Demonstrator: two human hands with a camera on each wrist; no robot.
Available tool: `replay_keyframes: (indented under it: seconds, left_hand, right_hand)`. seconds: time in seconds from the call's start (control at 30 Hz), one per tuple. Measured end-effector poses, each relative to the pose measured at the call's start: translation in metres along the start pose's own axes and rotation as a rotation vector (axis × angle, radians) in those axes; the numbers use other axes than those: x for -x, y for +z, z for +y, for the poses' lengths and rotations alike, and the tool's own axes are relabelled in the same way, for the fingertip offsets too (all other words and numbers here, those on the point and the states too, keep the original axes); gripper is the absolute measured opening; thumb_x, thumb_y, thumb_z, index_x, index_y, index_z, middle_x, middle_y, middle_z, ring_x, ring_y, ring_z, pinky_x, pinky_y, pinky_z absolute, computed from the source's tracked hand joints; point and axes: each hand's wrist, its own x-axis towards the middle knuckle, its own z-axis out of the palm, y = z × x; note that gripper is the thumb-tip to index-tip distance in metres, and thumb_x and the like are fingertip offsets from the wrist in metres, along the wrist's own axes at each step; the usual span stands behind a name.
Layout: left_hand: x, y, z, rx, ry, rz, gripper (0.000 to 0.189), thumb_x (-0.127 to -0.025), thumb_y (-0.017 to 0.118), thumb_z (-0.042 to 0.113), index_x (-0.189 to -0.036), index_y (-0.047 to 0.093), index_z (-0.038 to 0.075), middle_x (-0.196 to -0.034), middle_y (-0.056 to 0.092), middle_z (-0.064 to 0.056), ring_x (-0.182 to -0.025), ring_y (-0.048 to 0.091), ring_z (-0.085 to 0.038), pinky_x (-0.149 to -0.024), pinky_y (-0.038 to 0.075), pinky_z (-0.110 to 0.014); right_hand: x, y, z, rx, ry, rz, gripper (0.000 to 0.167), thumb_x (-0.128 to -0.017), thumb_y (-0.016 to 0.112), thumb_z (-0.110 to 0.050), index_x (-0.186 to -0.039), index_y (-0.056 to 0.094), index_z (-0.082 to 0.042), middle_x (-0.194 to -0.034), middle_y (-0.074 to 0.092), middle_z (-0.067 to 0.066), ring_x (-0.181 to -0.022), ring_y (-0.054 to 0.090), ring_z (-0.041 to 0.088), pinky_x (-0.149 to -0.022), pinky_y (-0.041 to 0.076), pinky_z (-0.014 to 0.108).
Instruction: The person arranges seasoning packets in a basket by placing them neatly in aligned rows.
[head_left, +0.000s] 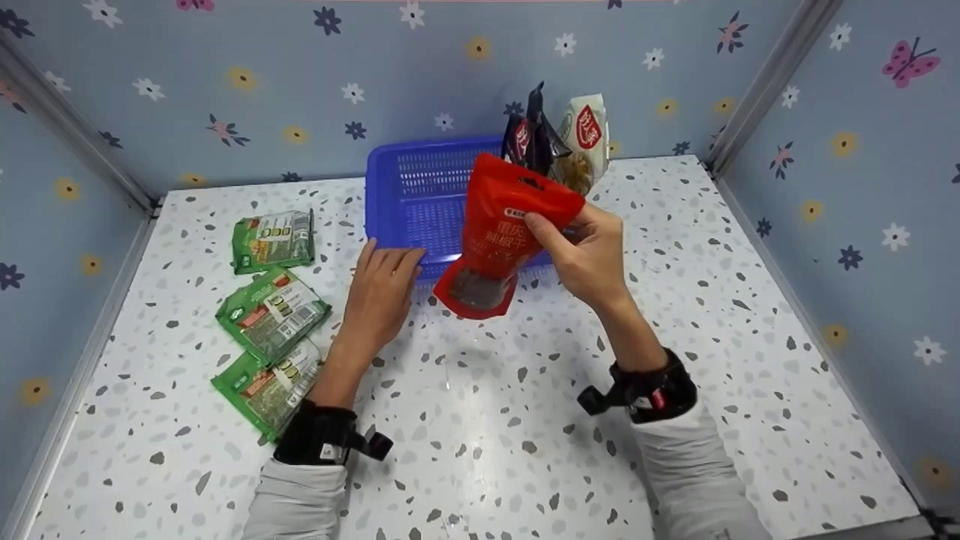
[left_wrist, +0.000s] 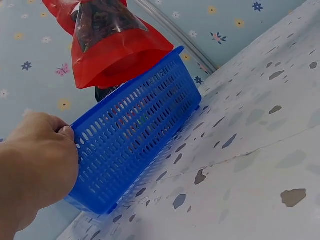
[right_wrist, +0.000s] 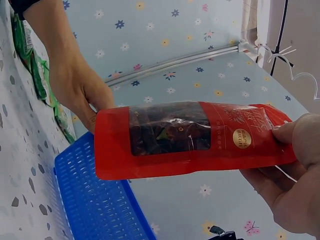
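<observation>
In the head view my right hand [head_left: 592, 255] pinches a red pouch of dried chillies [head_left: 504, 232] near its top edge, thumb in front. The pouch hangs tilted above the front right of a blue plastic basket [head_left: 382, 202]. Through its clear window, dark dried chillies [right_wrist: 170, 129] show in the right wrist view. My left hand [head_left: 382, 289] grips the basket's front left rim, as the left wrist view shows with the hand [left_wrist: 40, 165] at the corner. In the basket's right part stand a black bag [head_left: 536, 142] and a white bag [head_left: 589, 142], partly hidden by the pouch.
Left of the basket, three green packets lie on the speckled table [head_left: 480, 450]: an upper one [head_left: 274, 240], a middle one [head_left: 274, 315] and a lower one [head_left: 270, 394]. The lower two overlap. Flowered panels [head_left: 300, 82] stand at the back and both sides.
</observation>
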Motion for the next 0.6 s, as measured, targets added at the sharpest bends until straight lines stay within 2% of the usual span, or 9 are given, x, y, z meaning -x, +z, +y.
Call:
replay_keyframes:
  seconds: [0.13, 0.27, 0.47, 0.6]
  left_hand:
    - [-0.001, -0.001, -0.001, 0.014, -0.019, -0.024, 0.033, -0.117, 0.058, 0.015, -0.146, 0.069, 0.003, -0.133, 0.078, -0.021, -0.129, 0.070, -0.044, -0.139, 0.033, -0.063]
    - [-0.003, -0.001, -0.001, 0.028, -0.023, -0.021, 0.032, -0.117, 0.057, 0.015, -0.144, 0.070, 0.003, -0.130, 0.079, -0.022, -0.126, 0.069, -0.045, -0.138, 0.033, -0.064]
    - [-0.004, 0.000, 0.001, 0.037, -0.031, -0.015, 0.031, -0.117, 0.057, 0.015, -0.142, 0.070, 0.003, -0.127, 0.078, -0.022, -0.124, 0.069, -0.045, -0.138, 0.032, -0.065]
    - [-0.004, 0.002, 0.002, 0.040, -0.048, -0.023, 0.031, -0.117, 0.058, 0.016, -0.142, 0.070, 0.003, -0.127, 0.078, -0.022, -0.124, 0.068, -0.045, -0.139, 0.031, -0.064]
  right_hand:
    - [0.000, 0.001, -0.002, 0.025, -0.013, 0.038, 0.026, -0.101, 0.080, -0.004, -0.124, 0.081, 0.008, -0.115, 0.085, 0.026, -0.098, 0.086, 0.012, -0.088, 0.071, 0.031]
    - [-0.001, 0.002, -0.006, 0.056, -0.026, 0.107, 0.026, -0.101, 0.080, -0.006, -0.123, 0.082, 0.007, -0.116, 0.085, 0.025, -0.099, 0.086, 0.013, -0.088, 0.072, 0.032]
    - [-0.006, 0.005, -0.013, 0.093, -0.008, 0.247, 0.031, -0.101, 0.082, -0.010, -0.128, 0.081, 0.005, -0.120, 0.085, 0.023, -0.104, 0.087, 0.026, -0.087, 0.072, 0.032]
    - [-0.019, 0.015, -0.015, 0.116, 0.002, 0.283, 0.034, -0.102, 0.082, -0.013, -0.130, 0.079, 0.006, -0.123, 0.084, 0.024, -0.108, 0.086, 0.034, -0.086, 0.072, 0.031]
